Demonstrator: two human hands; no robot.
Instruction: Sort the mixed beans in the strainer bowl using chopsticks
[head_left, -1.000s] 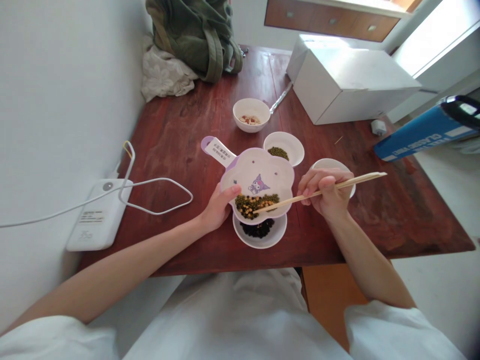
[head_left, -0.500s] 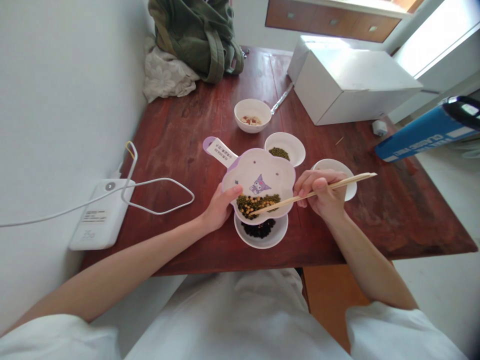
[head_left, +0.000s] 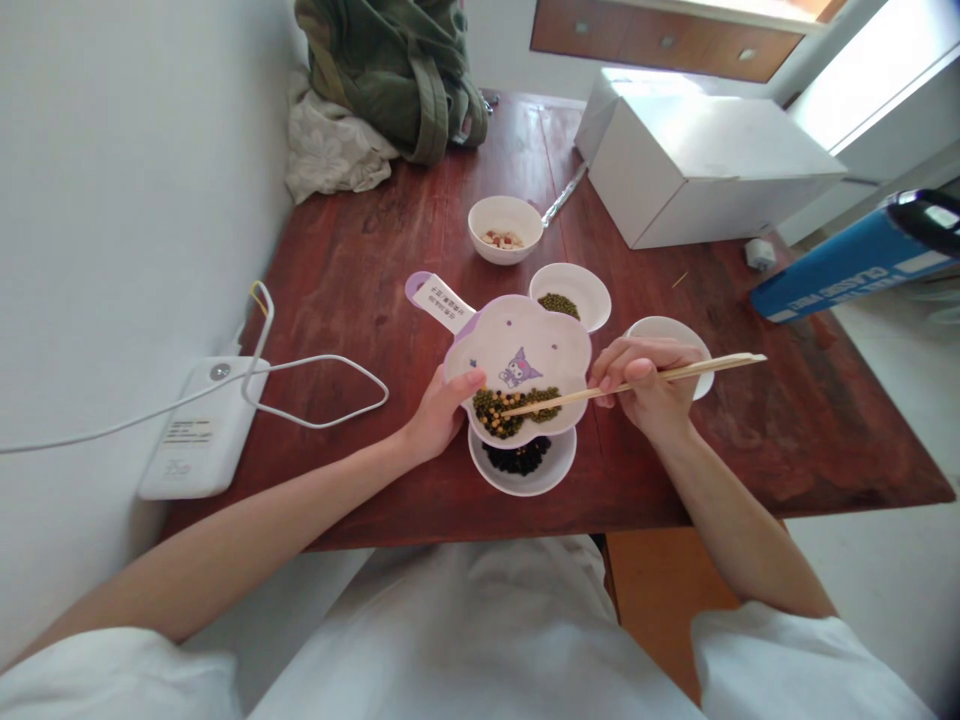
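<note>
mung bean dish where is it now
In the head view, the white dish of mung beans sits just beyond the flower-shaped plate, left of the white bowl.

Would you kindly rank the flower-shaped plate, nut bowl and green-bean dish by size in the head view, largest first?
The flower-shaped plate is largest; the nut bowl and green-bean dish look alike.

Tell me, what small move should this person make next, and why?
Probably pinch a single bean with the chopsticks in the right hand. Their tips sit at the mixed yellow and green beans on the cartoon-printed plate, which the left hand steadies, while a white dish nearby seems to hold only green beans.
</note>
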